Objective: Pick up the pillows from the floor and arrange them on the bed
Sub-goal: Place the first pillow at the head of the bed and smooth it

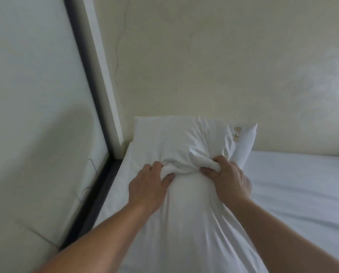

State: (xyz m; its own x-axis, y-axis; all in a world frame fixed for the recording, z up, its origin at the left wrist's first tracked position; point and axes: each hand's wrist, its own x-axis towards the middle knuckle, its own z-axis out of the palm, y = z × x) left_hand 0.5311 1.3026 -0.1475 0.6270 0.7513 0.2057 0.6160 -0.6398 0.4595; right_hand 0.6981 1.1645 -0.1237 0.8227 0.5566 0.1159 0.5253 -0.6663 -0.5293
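Fingers [165, 177] of my left hand [147, 186] and of my right hand [230, 178] are curled tight, each bunching a fold of the white pillow [190, 203] between fingers and thumb. Both fists sit side by side on the upper face of the pillow, roughly level, with a ridge of gathered cloth between them. The pillow hangs lengthwise from that ridge: its long axis runs from my hands down toward me, and its lower end leaves the view at the bottom edge, so I cannot tell whether it touches the bed [302, 184]. Beyond my fists, a second pillow [184, 134] leans against the wall [204, 66] in the head corner, gold lettering [236, 134] near its right corner. It lies directly ahead of my fingers, just past them. Neither hand is clearly nearer to it; the left is closer to the padded panel [36, 115] on that side. I judge the held pillow must travel forward and swing broadside to rest with the propped one.
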